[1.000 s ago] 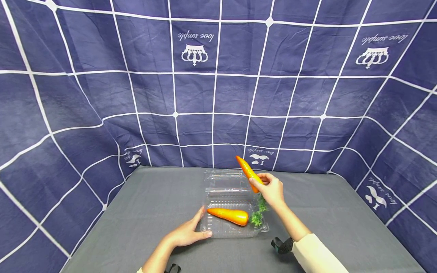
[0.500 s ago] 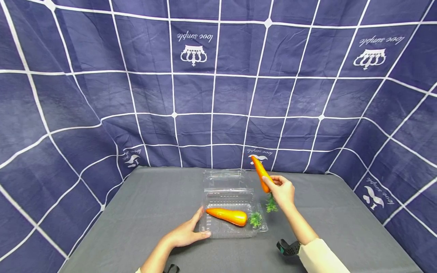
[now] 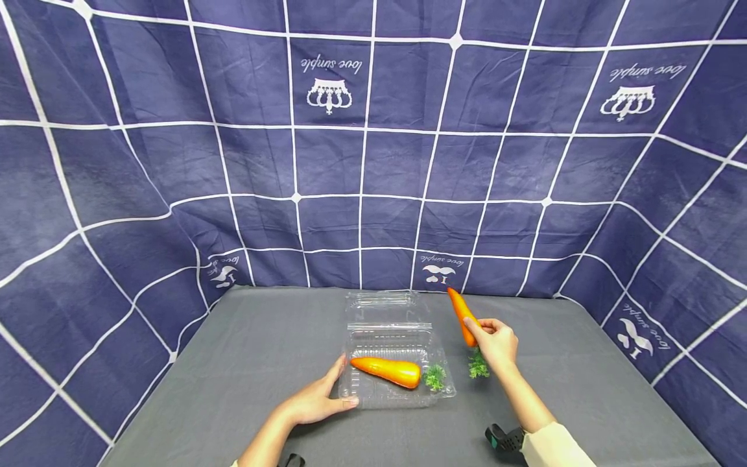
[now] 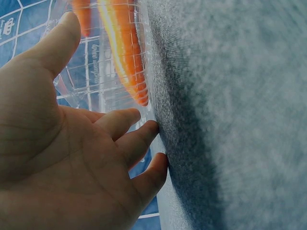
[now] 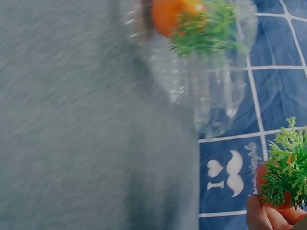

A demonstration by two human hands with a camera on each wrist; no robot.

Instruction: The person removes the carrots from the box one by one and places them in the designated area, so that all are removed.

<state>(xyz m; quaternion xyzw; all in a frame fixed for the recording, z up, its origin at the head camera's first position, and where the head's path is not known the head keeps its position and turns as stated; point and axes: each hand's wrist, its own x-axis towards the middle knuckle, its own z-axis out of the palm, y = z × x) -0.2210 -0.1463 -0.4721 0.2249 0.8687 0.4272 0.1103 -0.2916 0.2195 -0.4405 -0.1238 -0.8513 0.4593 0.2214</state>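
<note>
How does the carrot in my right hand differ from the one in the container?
The held carrot is in the right hand, outside the clear container; the other carrot lies inside it. In the head view, the held carrot's tip points mostly upward; the other's points leftward. Both are orange with green tops.

The left hand (image 3: 318, 399) is touching a clear plastic box (image 3: 388, 397) at eight o'clock; the right hand (image 3: 495, 340) is holding a tapered orange carrot (image 3: 460, 312) at two.
</note>
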